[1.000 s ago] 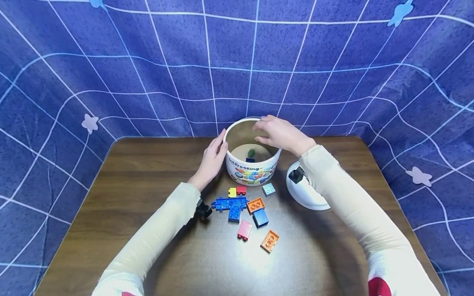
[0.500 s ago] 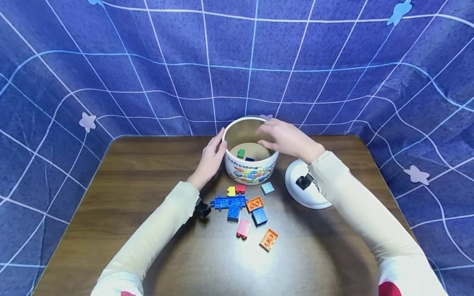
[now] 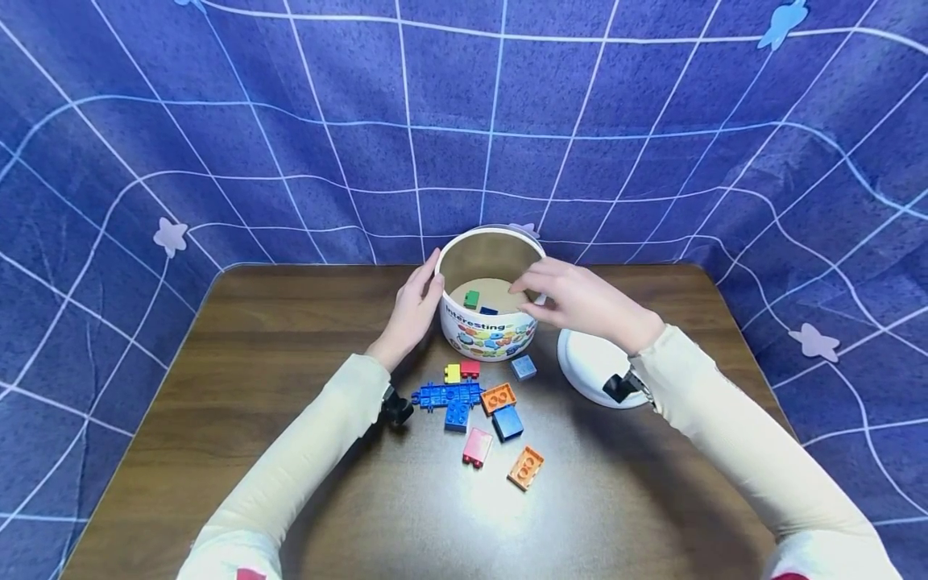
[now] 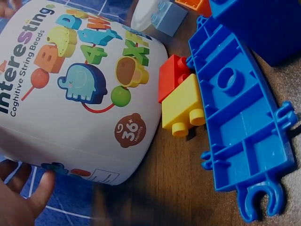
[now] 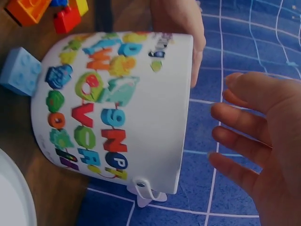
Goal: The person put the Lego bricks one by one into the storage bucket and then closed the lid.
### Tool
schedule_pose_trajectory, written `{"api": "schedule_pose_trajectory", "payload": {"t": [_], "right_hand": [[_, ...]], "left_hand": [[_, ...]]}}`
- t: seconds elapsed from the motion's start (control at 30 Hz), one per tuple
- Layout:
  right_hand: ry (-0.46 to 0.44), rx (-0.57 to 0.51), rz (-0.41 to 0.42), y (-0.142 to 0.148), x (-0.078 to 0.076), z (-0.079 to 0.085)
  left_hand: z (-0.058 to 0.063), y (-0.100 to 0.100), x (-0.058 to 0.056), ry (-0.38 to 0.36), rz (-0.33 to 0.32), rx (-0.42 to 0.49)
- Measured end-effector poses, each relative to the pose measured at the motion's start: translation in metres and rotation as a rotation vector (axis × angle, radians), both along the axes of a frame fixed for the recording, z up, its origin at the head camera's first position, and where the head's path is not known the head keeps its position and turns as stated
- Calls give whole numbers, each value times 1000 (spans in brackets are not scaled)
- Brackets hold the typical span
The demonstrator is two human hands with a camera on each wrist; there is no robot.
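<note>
A round white bucket (image 3: 453,326) with colourful printing stands open at the back of the table. In the head view my left hand (image 3: 413,310) rests along its left side, fingers fairly straight against the wall. A green brick (image 3: 472,300) and a dark blue brick (image 3: 489,311) lie on the bucket's floor. Over the right rim hovers my right hand (image 3: 573,298). Its fingers (image 5: 242,143) are loosely bent with nothing between them in the right wrist view. Just in front of the bucket sits a light blue brick (image 3: 524,368).
Before the bucket lie a blue chassis piece (image 4: 244,113), a yellow brick (image 4: 181,106), a red brick (image 4: 171,75), orange bricks (image 3: 525,468), blue bricks (image 3: 507,423) and a pinkish-red brick (image 3: 478,446). A white lid (image 3: 590,366) lies right of the bucket. Behind hangs a blue curtain (image 3: 326,153).
The green brick, blurred in the bucket a second ago, now lies still on its floor, further left. My right hand has drawn back to the right, toward me. The left hand has stayed put.
</note>
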State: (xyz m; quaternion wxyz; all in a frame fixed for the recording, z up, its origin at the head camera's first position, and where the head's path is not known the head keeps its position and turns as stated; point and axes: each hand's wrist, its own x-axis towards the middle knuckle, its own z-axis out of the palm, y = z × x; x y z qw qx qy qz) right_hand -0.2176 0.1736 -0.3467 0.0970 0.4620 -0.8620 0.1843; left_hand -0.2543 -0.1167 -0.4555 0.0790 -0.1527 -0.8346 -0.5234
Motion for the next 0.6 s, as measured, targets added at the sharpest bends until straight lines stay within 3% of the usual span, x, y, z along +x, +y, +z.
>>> {"api": "schedule_pose_trajectory", "payload": {"t": [0.6], "right_hand": [[-39,4,73,11,45,-27]], "left_hand": [[1,0,1,2,-5,3]]}}
